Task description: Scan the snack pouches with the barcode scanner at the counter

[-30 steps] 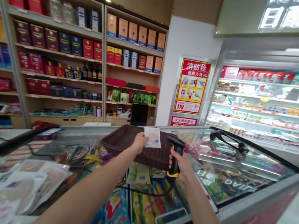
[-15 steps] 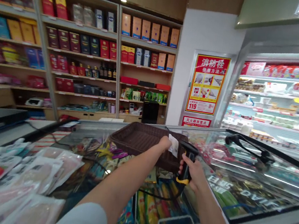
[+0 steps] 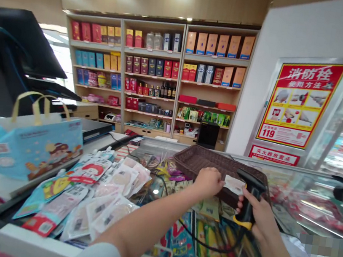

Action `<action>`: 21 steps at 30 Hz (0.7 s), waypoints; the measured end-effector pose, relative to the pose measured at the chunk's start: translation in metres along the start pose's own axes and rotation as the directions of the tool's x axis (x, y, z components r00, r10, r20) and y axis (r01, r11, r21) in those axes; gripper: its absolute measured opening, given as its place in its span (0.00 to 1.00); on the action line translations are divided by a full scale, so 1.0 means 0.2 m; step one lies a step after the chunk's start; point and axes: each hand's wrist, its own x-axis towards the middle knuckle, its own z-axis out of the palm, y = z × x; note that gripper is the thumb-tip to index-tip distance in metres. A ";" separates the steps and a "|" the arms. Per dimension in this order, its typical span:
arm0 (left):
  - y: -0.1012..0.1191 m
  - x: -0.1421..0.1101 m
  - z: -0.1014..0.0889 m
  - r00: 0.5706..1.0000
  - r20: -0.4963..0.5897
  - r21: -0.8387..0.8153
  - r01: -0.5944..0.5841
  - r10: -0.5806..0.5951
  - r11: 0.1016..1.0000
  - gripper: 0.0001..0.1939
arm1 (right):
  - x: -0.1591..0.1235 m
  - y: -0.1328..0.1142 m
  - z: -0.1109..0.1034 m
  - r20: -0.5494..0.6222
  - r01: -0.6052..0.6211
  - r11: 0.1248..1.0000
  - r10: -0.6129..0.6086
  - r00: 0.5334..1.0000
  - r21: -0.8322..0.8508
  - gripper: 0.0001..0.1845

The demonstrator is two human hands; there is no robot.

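Note:
My left hand (image 3: 209,182) is closed on the edge of a small white packet (image 3: 233,185), which it holds over the near side of a brown wicker basket (image 3: 200,153). In my right hand (image 3: 257,211) is a black and yellow barcode scanner (image 3: 249,194), gripped by its handle, its head close above the packet. The scanner's black cable (image 3: 206,245) loops down across the glass freezer top. To the left lies a spread of flat clear-and-white packets (image 3: 109,209), with colourful spouted pouches (image 3: 62,198) beside them.
A blue shopping bag (image 3: 48,145) stands on the left counter by a black monitor (image 3: 26,44). Wrapped goods show through the freezer's glass. Shelves of boxes (image 3: 153,66) line the back wall, and a red fire-hydrant poster (image 3: 302,104) hangs at right.
The view has swung left, bringing the shopping bag and monitor in. The white packet has turned from slanting to nearly level beneath the scanner head. Both hands keep their hold.

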 end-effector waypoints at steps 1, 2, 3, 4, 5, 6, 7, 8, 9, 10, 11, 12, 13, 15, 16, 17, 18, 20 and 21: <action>-0.07 -0.04 -0.05 0.999 -0.030 -0.004 0.029 -0.029 1.000 0.11 | -0.01 0.02 0.03 0.038 -0.012 1.000 0.012 0.999 0.006 0.26; -0.15 -0.09 -0.10 0.996 -0.067 -0.003 0.066 -0.066 0.998 0.10 | -0.01 0.04 0.07 0.084 -0.029 0.999 0.028 0.996 0.012 0.26; -0.23 -0.13 -0.16 0.989 -0.104 0.006 0.110 -0.109 0.994 0.10 | -0.02 0.07 0.11 0.127 -0.047 0.999 0.044 0.991 0.016 0.26; -0.32 -0.19 -0.22 0.977 -0.146 0.023 0.161 -0.156 0.987 0.09 | -0.04 0.09 0.16 0.163 -0.059 0.998 0.055 0.985 0.021 0.26; -0.41 -0.25 -0.28 0.960 -0.188 0.049 0.221 -0.209 0.974 0.09 | -0.05 0.11 0.21 0.194 -0.070 0.997 0.065 0.979 0.022 0.27; -0.50 -0.32 -0.34 0.936 -0.219 0.093 0.302 -0.276 0.949 0.10 | -0.06 0.13 0.26 0.210 -0.073 0.997 0.067 0.975 0.022 0.27; -0.59 -0.39 -0.40 0.905 -0.245 0.149 0.390 -0.349 0.908 0.11 | -0.08 0.15 0.32 0.228 -0.078 0.997 0.071 0.971 0.023 0.27; -0.67 -0.46 -0.46 0.878 -0.244 0.221 0.464 -0.412 0.858 0.13 | -0.09 0.17 0.37 0.255 -0.091 0.996 0.084 0.963 0.016 0.27; -0.74 -0.54 -0.51 0.850 -0.248 0.281 0.521 -0.464 0.806 0.15 | -0.10 0.18 0.42 0.285 -0.099 0.995 0.091 0.954 0.012 0.27; -0.81 -0.61 -0.56 0.815 -0.266 0.319 0.578 -0.515 0.751 0.18 | -0.12 0.20 0.47 0.316 -0.109 0.994 0.100 0.944 0.010 0.27; -0.87 -0.68 -0.60 0.782 -0.272 0.347 0.623 -0.561 0.701 0.21 | -0.13 0.22 0.52 0.343 -0.120 0.993 0.111 0.933 0.006 0.27; -0.93 -0.74 -0.63 0.757 -0.273 0.369 0.652 -0.593 0.663 0.23 | -0.13 0.23 0.56 0.365 -0.129 0.992 0.119 0.923 0.003 0.26; -0.98 -0.78 -0.66 0.735 -0.262 0.383 0.674 -0.626 0.632 0.24 | -0.14 0.25 0.60 0.384 -0.137 0.991 0.127 0.915 -0.001 0.26; -1.04 -0.85 -0.69 0.712 -0.214 0.402 0.688 -0.669 0.604 0.23 | -0.15 0.28 0.67 0.418 -0.147 0.989 0.139 0.898 -0.013 0.26; -1.06 -0.88 -0.69 0.708 -0.192 0.403 0.688 -0.680 0.603 0.21 | -0.15 0.29 0.70 0.435 -0.147 0.989 0.140 0.889 -0.016 0.26; -1.07 -0.89 -0.69 0.709 -0.180 0.394 0.687 -0.682 0.610 0.19 | -0.16 0.31 0.73 0.453 -0.145 0.989 0.137 0.881 -0.018 0.26; -1.08 -0.90 -0.69 0.711 -0.181 0.378 0.688 -0.680 0.619 0.18 | -0.16 0.33 0.75 0.469 -0.142 0.990 0.134 0.873 -0.020 0.25; -1.07 -0.91 -0.69 0.714 -0.209 0.330 0.695 -0.669 0.639 0.16 | -0.17 0.36 0.77 0.501 -0.130 0.991 0.128 0.856 -0.031 0.24; -1.06 -0.91 -0.68 0.709 -0.222 0.300 0.703 -0.670 0.645 0.16 | -0.17 0.38 0.78 0.520 -0.122 0.992 0.126 0.845 -0.043 0.24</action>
